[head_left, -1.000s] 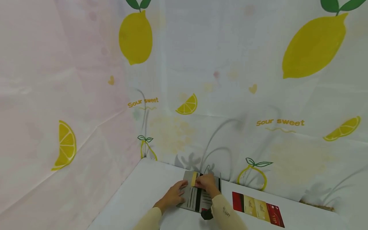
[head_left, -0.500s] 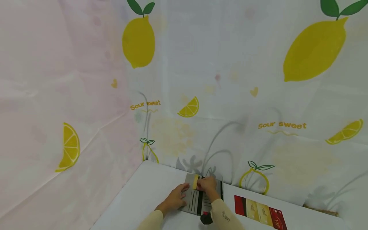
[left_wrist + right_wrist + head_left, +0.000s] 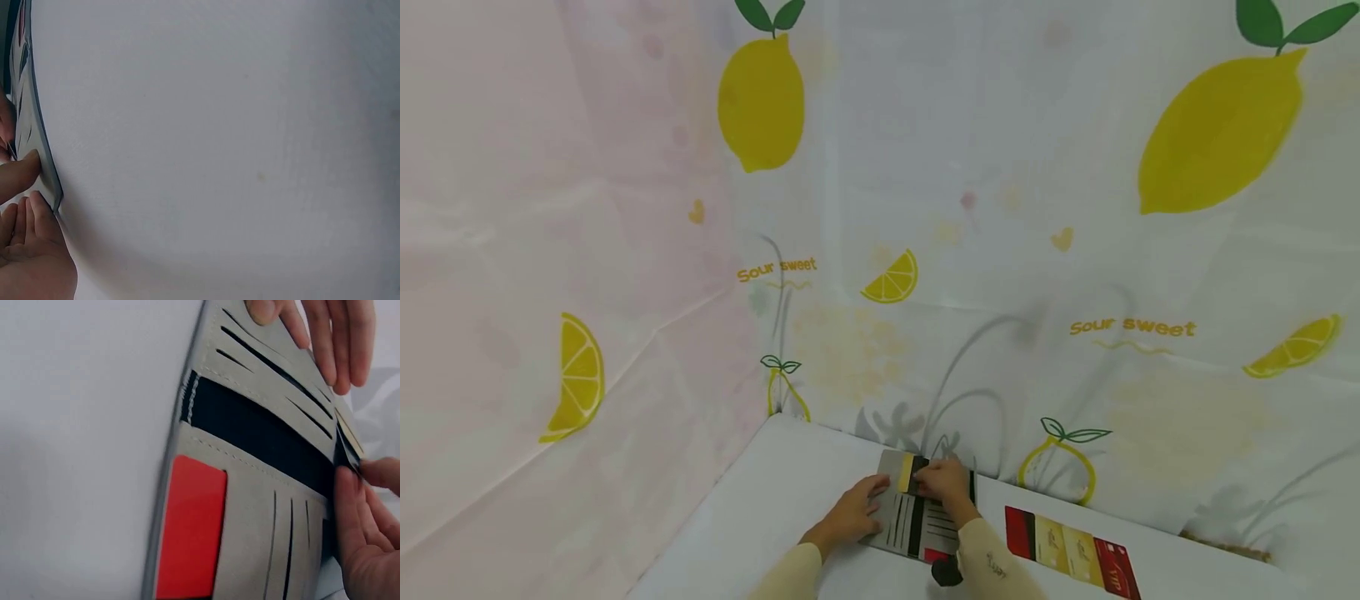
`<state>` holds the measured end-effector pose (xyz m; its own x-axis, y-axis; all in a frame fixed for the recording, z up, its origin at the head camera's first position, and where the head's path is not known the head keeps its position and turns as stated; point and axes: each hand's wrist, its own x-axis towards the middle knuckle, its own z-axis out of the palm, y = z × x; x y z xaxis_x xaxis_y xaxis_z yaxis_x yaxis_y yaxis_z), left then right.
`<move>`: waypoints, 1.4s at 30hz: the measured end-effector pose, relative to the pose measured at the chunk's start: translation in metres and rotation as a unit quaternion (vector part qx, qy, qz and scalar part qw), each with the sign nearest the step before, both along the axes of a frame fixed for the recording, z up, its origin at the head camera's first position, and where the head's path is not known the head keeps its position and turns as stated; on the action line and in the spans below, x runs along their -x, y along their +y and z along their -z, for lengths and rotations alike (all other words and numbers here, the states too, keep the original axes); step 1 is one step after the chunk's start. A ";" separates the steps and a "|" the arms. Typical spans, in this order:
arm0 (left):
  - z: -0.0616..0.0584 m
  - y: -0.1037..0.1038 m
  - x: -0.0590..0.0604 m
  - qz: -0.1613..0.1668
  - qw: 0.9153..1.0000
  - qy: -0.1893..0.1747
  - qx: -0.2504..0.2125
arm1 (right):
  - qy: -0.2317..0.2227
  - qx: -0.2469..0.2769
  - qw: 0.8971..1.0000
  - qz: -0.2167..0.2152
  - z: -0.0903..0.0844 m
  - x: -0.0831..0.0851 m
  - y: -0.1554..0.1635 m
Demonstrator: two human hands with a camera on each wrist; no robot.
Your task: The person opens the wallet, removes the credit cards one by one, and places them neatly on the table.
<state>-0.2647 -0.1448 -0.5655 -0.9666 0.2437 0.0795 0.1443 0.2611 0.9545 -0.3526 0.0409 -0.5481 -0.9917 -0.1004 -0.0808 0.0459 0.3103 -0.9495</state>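
Note:
A grey wallet [image 3: 895, 521] with slotted pockets and a black band lies spread on the white table by the back wall. My right hand [image 3: 946, 483] pinches a gold card with a black stripe [image 3: 906, 473] at the wallet's upper part; its thumb and fingers meet at the card's edge in the right wrist view, and how far the card sits in a pocket is hidden. My left hand [image 3: 850, 512] rests on the wallet's left side, thumb and fairly straight fingers touching it. A red card [image 3: 190, 525] fills a pocket at the near right.
A row of several red and gold cards [image 3: 1071, 550] lies on the table to the right of the wallet. A black object [image 3: 946, 572] shows beside the right sleeve. Behind the table [image 3: 797, 475] hangs a lemon-print cloth wall [image 3: 970, 250].
My right fingers have shifted slightly rightward, and the card's black stripe shows beside its gold part. More of the red card is visible. My left hand stays on the wallet.

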 end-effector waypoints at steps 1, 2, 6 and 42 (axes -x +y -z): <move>-0.001 0.001 0.000 -0.001 1.000 0.000 0.000 | 0.004 0.002 1.000 -0.001 0.001 -0.001 -0.001; -0.001 0.001 -0.001 -0.001 1.000 0.001 0.000 | 0.008 0.004 1.000 0.000 0.002 -0.002 -0.001; -0.003 0.003 -0.002 0.001 1.000 0.005 0.001 | 0.013 0.017 1.000 0.016 0.001 -0.005 0.002; 0.009 -0.002 0.005 0.003 0.999 0.031 0.021 | -0.051 0.155 0.984 0.074 -0.047 -0.008 0.171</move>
